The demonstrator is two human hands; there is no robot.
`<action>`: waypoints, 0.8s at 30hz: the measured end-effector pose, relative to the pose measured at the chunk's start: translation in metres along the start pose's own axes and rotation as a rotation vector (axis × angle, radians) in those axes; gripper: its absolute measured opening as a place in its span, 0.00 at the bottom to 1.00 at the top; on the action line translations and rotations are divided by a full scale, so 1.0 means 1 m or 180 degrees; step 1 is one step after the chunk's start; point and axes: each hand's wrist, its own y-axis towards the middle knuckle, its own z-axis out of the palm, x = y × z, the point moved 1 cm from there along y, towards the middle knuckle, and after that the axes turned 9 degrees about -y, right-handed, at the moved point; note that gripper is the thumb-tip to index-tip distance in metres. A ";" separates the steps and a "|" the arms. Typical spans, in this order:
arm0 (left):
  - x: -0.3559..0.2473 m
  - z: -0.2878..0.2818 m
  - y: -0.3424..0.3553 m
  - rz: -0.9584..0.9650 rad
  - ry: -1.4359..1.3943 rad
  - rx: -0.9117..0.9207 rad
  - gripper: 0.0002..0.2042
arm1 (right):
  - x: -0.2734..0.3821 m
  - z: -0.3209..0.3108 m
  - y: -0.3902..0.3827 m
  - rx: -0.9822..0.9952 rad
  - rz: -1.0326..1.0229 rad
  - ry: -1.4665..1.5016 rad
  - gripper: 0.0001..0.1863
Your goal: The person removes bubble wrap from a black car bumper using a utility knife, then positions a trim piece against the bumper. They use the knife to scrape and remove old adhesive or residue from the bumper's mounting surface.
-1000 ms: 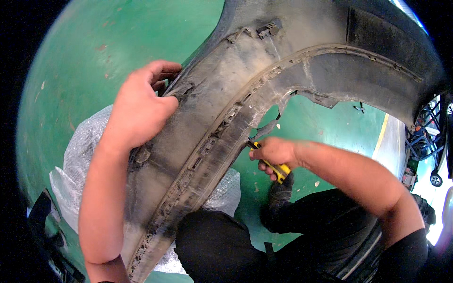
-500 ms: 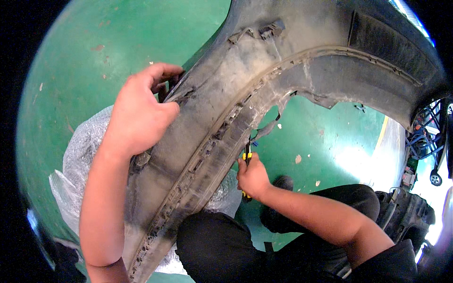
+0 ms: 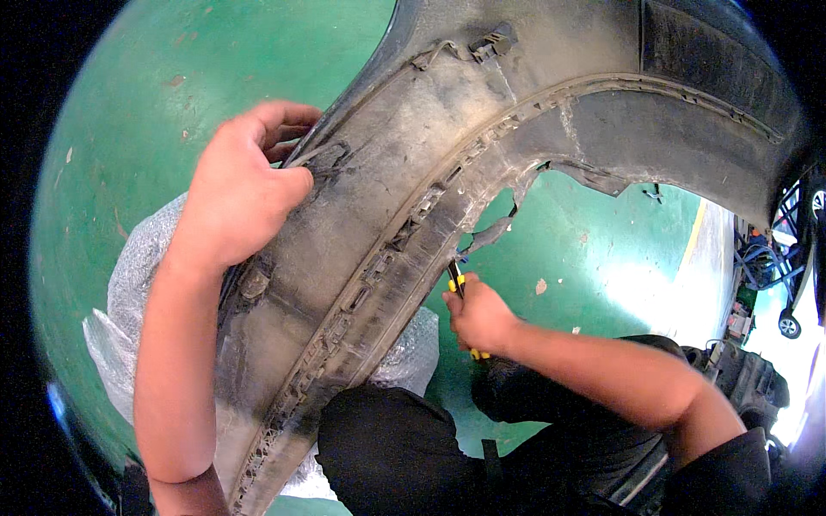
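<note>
A large dark plastic car bumper (image 3: 447, 120), dusty on the side facing me, curves across the view, with a torn, jagged inner edge. My left hand (image 3: 249, 185) grips its left edge, the thumb on the near face and the fingers curled round the rim. In my right hand (image 3: 482, 316) are pliers (image 3: 457, 279) with yellow and black handles, held with their jaws up at the bumper's ragged inner edge. A bent strip of torn plastic (image 3: 490, 232) hangs just above the jaws. Whether the jaws bite on the plastic is too small to tell.
Clear bubble wrap (image 3: 151, 267) lies under the bumper on the green floor (image 3: 585, 258). Near my knees is a dark ribbed part (image 3: 748, 387) at the right. Blue metal stands (image 3: 757, 262) and a wheel (image 3: 789, 325) are farther right. Small scraps dot the floor.
The pliers have tilted, their handle end swinging to the right with my right hand, while the jaws stay near the torn edge. My left hand keeps its hold, shifted slightly left in view.
</note>
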 end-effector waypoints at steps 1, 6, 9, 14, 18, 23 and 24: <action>0.002 0.000 0.001 0.0035 0.0018 0.0005 0.26 | 0.000 0.008 0.002 -0.0142 -0.0081 0.0157 0.19; -0.001 0.002 -0.003 0.0158 0.0117 0.0008 0.26 | 0.004 0.036 -0.003 -0.1009 -0.0209 0.0206 0.19; 0.001 0.002 -0.001 0.0323 0.0150 0.0044 0.26 | 0.004 0.019 -0.005 -0.0494 -0.0023 0.0116 0.18; 0.008 -0.002 0.000 0.0158 -0.0212 -0.0004 0.25 | 0.039 -0.079 0.004 0.1723 0.0718 0.0306 0.14; 0.006 -0.001 0.004 0.0007 -0.0140 0.0069 0.25 | 0.047 -0.097 0.016 0.2147 0.1029 0.0113 0.15; 0.002 -0.001 0.001 0.0080 -0.0157 0.0040 0.25 | 0.022 -0.041 0.001 0.0792 -0.0036 -0.0327 0.14; 0.001 -0.001 0.000 0.0115 -0.0047 0.0019 0.25 | 0.020 -0.030 -0.006 0.0368 -0.0301 -0.0502 0.15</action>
